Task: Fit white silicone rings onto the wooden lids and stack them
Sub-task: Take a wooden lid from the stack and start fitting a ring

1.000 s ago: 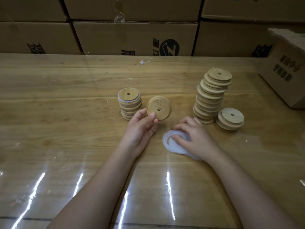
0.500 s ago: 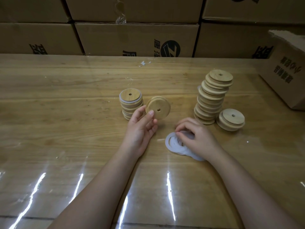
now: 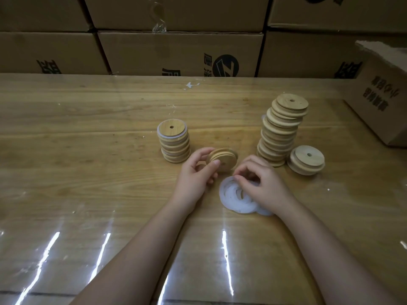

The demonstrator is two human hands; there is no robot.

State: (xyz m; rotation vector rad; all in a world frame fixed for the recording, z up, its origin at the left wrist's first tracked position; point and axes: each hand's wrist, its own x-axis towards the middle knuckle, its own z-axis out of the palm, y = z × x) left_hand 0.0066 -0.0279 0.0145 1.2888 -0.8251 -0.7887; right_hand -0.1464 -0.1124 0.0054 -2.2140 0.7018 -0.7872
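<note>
**Hands.** The left hand [image 3: 193, 175] holds one wooden lid [image 3: 223, 158] on edge just beyond its fingertips, thumb on the near face and fingers curled behind the rim. The right hand [image 3: 262, 186] is curled over the silicone rings [image 3: 233, 194], which lie flat on the desk [image 3: 88, 172] directly under and just left of it. Thumb and forefinger are together, pinching at the far edge of the uppermost ring.

**Handling, as judged.**
- The rings look thin, soft and floppy, and are likely to cling to each other. One should be peeled off by its outer edge, then stretched over the lid's narrower step.
- The lid appears light, rigid and smooth. Holding it by the rim leaves the step free for fitting.

**Counts.**
- One lid is in hand.
- The ringed stack [image 3: 174, 142] stands beyond and to the left of the left hand. It holds about six lids, and a white edge shows under the top one.
- The tall, leaning stack of bare lids [image 3: 280, 133] stands beyond the right hand. It holds roughly fifteen; the exact number cannot be told.
- A low pile [image 3: 307, 160] sits to the right of that stack, apparently two lids.
- At least three rings overlap; the total cannot be told.

**Risk.** The tall stack leans and stands near the right hand, so a knock could topple it.
</note>
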